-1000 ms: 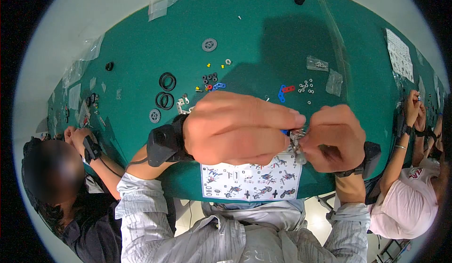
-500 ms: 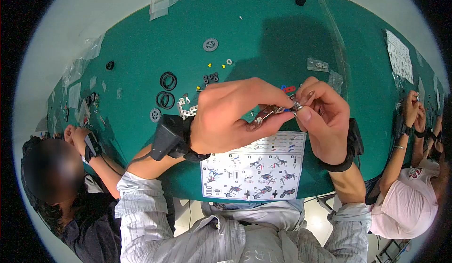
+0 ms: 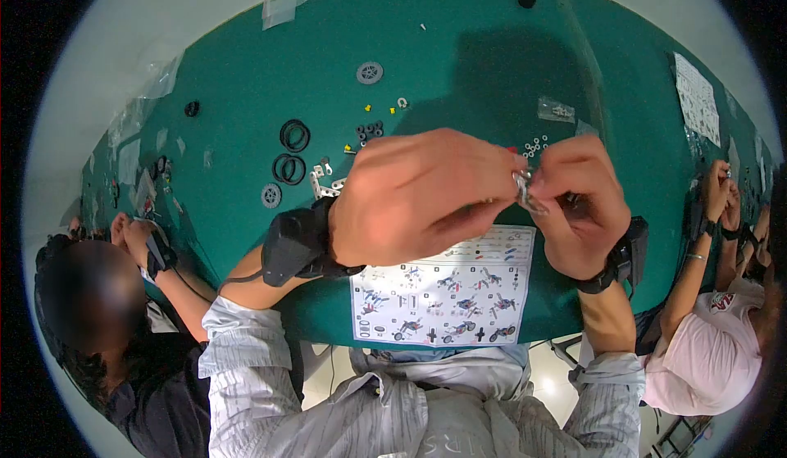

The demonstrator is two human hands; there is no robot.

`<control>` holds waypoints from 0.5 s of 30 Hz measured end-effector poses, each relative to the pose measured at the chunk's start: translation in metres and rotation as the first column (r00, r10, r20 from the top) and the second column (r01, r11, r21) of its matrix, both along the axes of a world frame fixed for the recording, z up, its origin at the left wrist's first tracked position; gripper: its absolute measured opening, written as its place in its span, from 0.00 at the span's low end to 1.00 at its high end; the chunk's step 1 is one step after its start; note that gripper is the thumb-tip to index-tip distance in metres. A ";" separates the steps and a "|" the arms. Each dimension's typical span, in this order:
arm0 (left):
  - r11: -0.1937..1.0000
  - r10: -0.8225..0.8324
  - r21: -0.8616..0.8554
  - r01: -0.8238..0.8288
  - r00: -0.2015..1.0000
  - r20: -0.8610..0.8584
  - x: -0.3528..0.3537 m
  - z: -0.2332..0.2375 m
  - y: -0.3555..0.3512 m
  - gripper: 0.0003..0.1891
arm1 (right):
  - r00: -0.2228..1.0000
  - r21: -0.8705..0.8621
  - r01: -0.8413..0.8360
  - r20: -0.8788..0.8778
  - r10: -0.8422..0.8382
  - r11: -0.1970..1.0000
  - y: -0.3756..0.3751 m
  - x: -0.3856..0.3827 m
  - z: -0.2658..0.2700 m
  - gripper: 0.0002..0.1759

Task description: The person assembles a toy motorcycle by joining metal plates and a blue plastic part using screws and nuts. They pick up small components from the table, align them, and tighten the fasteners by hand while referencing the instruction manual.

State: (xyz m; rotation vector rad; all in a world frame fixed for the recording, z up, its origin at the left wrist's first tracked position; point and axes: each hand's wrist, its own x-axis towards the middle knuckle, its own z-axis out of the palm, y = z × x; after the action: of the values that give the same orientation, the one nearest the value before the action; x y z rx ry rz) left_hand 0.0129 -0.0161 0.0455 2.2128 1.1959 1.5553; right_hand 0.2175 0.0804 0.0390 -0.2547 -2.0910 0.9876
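Note:
My left hand [image 3: 430, 196] is closed, its fingertips pinching one side of a small metal assembly [image 3: 525, 189]. From the right, my right hand [image 3: 584, 204] closes its thumb and fingers on the same piece. Fingers hide much of the assembly. Under my hands lies a printed instruction sheet [image 3: 443, 294] with step pictures. Small white rings [image 3: 537, 145] sit just beyond my fingertips. White perforated parts [image 3: 320, 181] lie beside my left wrist, and black rubber rings [image 3: 295, 135] are further left.
On the green table [image 3: 246, 73] are a grey wheel [image 3: 370, 73], another grey wheel [image 3: 271, 195], yellow pieces [image 3: 368, 108], small black parts [image 3: 369, 130] and a clear bag [image 3: 557, 111]. A person in black [image 3: 156, 384] sits left; a person in pink [image 3: 709, 351] sits right.
My right hand has shifted slightly right and turned. My left hand's fingers now cover more of the assembly. White rings beyond my fingertips have come into view.

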 end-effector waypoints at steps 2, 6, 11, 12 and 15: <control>0.998 0.029 -0.064 -0.028 1.000 0.011 0.000 -0.001 0.002 0.17 | 0.999 -0.004 0.026 0.018 -0.026 1.000 0.000 -0.002 -0.003 0.12; 0.975 0.105 -0.210 -0.079 0.988 0.117 0.000 -0.010 0.005 0.13 | 0.996 0.078 0.074 0.052 -0.078 0.994 0.005 -0.008 -0.005 0.11; 0.928 0.099 -0.372 -0.032 0.982 0.163 -0.007 -0.034 0.014 0.15 | 0.986 -0.011 0.042 0.161 -0.039 0.999 0.018 -0.013 -0.019 0.10; 0.921 0.108 -0.388 -0.037 0.981 0.163 -0.008 -0.040 0.015 0.14 | 0.985 -0.025 0.045 0.168 -0.041 0.999 0.018 -0.014 -0.023 0.10; 0.908 0.138 -0.416 -0.045 0.971 0.197 -0.004 -0.049 0.015 0.14 | 0.974 -0.053 0.079 0.217 -0.066 0.995 0.019 -0.015 -0.028 0.09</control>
State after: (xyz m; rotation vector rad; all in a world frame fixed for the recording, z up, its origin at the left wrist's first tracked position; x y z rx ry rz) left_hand 0.0087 -0.0012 -0.0039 1.6920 1.4186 1.3814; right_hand 0.2029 0.0993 0.0107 -0.4853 -2.2302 1.0191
